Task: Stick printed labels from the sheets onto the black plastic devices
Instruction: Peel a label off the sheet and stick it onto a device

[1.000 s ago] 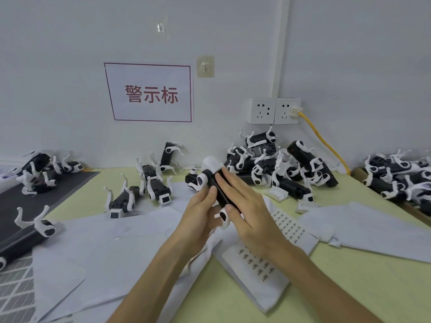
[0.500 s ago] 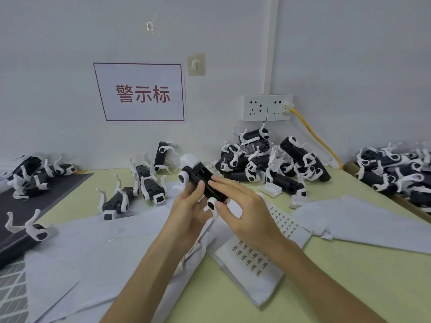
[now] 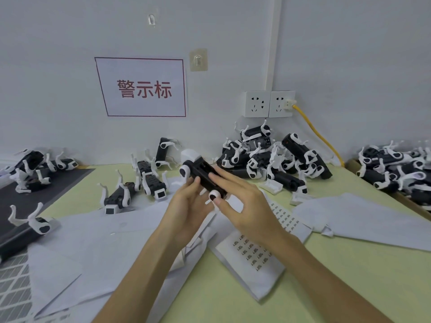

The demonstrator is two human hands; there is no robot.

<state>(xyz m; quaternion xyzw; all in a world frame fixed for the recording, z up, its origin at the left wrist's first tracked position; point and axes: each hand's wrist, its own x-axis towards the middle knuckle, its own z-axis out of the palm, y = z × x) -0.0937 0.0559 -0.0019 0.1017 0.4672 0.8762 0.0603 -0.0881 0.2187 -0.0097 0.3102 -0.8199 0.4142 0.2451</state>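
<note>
A black plastic device with white legs and a white cap is held above the table at the middle of the view. My left hand grips it from below and from the left, thumb against its side. My right hand lies over its near end, fingers stretched along its top face and thumb by a white wheel. Below my right wrist lies a label sheet with rows of small printed labels. Whether a label is under my fingers is hidden.
A pile of black devices sits against the wall under the sockets, and another pile lies at the right. Several devices lie at the left and on a dark mat. Loose white sheets cover the yellow-green table.
Both hands have carried the device a little left and lower in the view. My right fingers have slid along its top face towards the near end.
</note>
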